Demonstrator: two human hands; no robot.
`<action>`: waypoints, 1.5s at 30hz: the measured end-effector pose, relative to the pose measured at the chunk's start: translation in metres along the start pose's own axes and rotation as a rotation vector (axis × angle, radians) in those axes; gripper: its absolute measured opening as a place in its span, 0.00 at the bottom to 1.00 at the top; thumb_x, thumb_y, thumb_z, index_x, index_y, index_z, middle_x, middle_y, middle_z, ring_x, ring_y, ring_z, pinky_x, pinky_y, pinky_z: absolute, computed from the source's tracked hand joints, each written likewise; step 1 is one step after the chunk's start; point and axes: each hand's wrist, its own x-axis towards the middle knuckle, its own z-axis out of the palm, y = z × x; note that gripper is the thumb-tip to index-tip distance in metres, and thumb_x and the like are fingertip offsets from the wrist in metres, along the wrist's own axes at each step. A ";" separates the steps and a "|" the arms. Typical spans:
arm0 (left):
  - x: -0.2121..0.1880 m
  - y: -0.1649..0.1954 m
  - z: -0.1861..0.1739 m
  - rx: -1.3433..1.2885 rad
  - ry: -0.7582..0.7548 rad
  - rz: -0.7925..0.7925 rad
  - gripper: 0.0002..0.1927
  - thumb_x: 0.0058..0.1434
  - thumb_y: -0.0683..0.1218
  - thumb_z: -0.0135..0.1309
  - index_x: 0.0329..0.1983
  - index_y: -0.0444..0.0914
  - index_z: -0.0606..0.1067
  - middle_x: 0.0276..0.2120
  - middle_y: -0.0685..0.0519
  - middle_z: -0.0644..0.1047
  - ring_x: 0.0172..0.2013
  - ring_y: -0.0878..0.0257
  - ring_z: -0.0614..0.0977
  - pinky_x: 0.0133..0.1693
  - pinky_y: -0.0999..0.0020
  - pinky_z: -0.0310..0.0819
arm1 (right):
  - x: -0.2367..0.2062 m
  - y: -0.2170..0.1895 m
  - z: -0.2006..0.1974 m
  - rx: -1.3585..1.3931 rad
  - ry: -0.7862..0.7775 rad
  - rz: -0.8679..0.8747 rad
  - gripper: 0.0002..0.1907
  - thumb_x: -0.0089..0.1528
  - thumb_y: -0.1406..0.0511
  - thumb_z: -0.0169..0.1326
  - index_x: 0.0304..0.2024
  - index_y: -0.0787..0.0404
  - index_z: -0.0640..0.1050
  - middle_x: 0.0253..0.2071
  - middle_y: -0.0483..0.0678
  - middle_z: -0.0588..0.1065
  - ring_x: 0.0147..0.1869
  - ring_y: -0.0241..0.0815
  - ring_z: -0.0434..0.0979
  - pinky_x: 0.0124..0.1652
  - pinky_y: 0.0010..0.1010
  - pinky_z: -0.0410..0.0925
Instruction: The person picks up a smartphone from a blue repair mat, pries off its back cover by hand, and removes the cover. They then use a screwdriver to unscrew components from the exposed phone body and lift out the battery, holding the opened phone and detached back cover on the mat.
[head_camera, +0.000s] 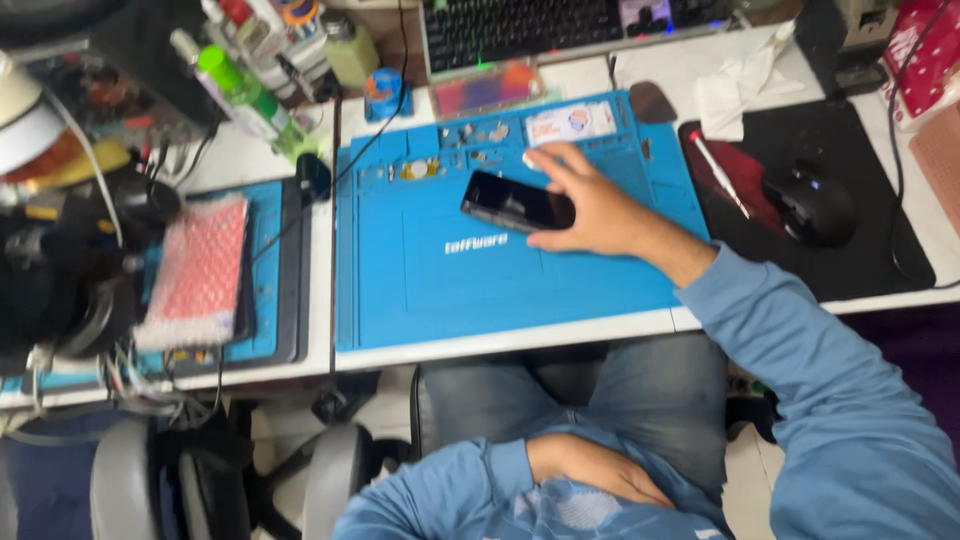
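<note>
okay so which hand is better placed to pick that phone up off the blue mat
The right hand, probably. It already rests on the black phone lying on the blue mat, fingers spread over its end. The left hand is down by the lap, well off the desk.

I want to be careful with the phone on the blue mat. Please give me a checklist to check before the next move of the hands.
1. Right hand has contact with the black phone: ok, the fingers rest on its right end.
2. Phone lies flat on the blue mat, away from the desk edge: ok.
3. Firm grip around the phone: cannot tell, the hand covers that end.
4. Left hand is ready to help: not ok, it rests at the body, below the desk.
5. Small parts in the mat's upper compartments are apart from the phone: ok, but close.
6. Screen condition: cannot tell, it is dark and blurred.
</note>
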 end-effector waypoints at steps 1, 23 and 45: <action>-0.005 -0.001 -0.010 0.032 -0.016 0.056 0.25 0.81 0.50 0.39 0.71 0.27 0.67 0.65 0.41 0.73 0.68 0.56 0.72 0.69 0.67 0.63 | 0.007 0.006 0.000 -0.010 -0.009 0.024 0.55 0.51 0.61 0.74 0.74 0.62 0.59 0.72 0.55 0.56 0.66 0.53 0.72 0.59 0.37 0.71; -0.066 0.046 -0.213 -0.068 0.149 -0.236 0.30 0.75 0.60 0.42 0.69 0.36 0.71 0.66 0.46 0.73 0.67 0.58 0.70 0.69 0.65 0.56 | 0.104 0.059 -0.047 -0.121 -0.095 0.150 0.54 0.51 0.57 0.71 0.73 0.62 0.57 0.70 0.59 0.57 0.72 0.59 0.63 0.62 0.42 0.66; -0.052 0.081 -0.174 0.318 0.493 -0.377 0.28 0.67 0.66 0.48 0.46 0.42 0.85 0.39 0.52 0.85 0.44 0.62 0.84 0.52 0.68 0.73 | 0.062 0.043 -0.054 -0.169 -0.065 -0.003 0.53 0.53 0.58 0.71 0.73 0.64 0.57 0.69 0.59 0.57 0.70 0.60 0.65 0.61 0.43 0.68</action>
